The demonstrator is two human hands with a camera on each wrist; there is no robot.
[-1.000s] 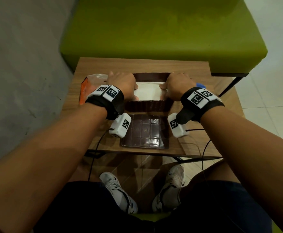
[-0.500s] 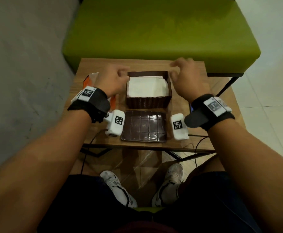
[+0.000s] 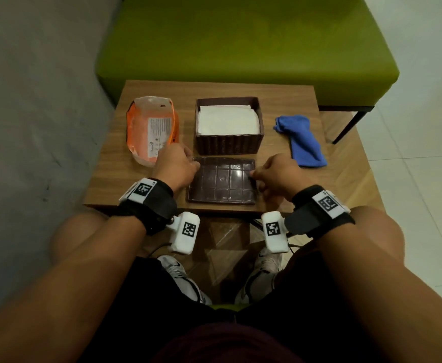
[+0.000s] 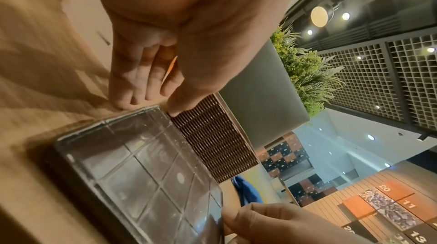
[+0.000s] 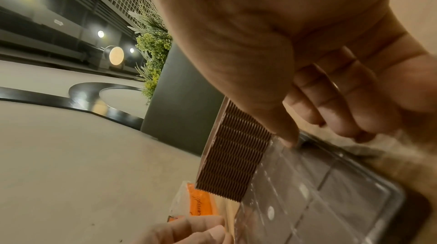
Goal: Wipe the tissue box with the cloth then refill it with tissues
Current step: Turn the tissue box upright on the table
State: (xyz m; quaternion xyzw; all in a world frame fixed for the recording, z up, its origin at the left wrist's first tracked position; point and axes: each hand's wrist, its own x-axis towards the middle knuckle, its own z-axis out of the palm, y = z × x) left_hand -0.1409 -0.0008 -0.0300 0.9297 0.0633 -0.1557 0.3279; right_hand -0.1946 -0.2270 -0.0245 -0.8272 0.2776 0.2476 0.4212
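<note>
Grey floor and pale tiles surround a green upholstered bench [image 3: 246,43], which sits behind the small wood-grain table [image 3: 288,100] I am working over. On that table, at the middle, stands the tissue box [image 3: 229,142], a dark brown square with ribbed, corrugated walls, open at the top and filled with a flat white stack of tissues [image 3: 227,119]. Just in front of it lies the lid [image 3: 222,184], a glossy dark plastic panel moulded into a grid of squares, flat on the wood. Left of the box lies the tissue pack [image 3: 150,129], a crinkled orange and clear plastic wrapper with a white printed label too small for me to read; from the right wrist camera I see cursive lettering on it, partly cut off. Right of the box, well apart from it, the cloth [image 3: 302,142] lies bunched, blue and soft. My left hand [image 3: 175,167] sits at the lid's far left corner, thumb tip at the seam where lid meets box, fingers loosely bent toward the table beside the lid's edge. My right hand [image 3: 277,174] has curled fingers at the lid's right edge, thumb on its rim; whether it truly grips, I cannot tell.
</note>
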